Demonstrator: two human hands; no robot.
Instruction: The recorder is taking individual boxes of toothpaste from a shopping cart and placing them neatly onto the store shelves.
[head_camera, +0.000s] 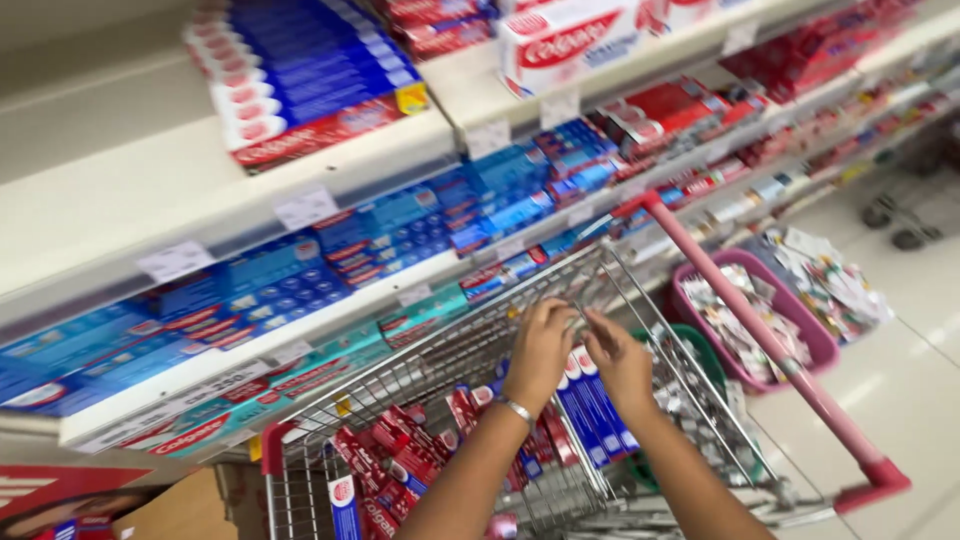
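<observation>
My left hand (541, 348), with a silver bracelet on its wrist, and my right hand (618, 360) meet over the far end of a wire shopping cart (440, 365). Both sit at the top ends of a few upright blue toothpaste boxes (592, 405) in the cart. The left fingers are curled and the right fingers point toward the left hand. Blur hides whether either hand grips a box. Red toothpaste boxes (395, 455) lie piled in the near part of the cart.
The cart's pink handle (760, 330) runs along its right side. Shelves (300, 205) of blue and red toothpaste boxes stand to the left and ahead. A pink basket (822, 345) of small packets sits on the tiled floor to the right, with a green basket (705, 355) beside it.
</observation>
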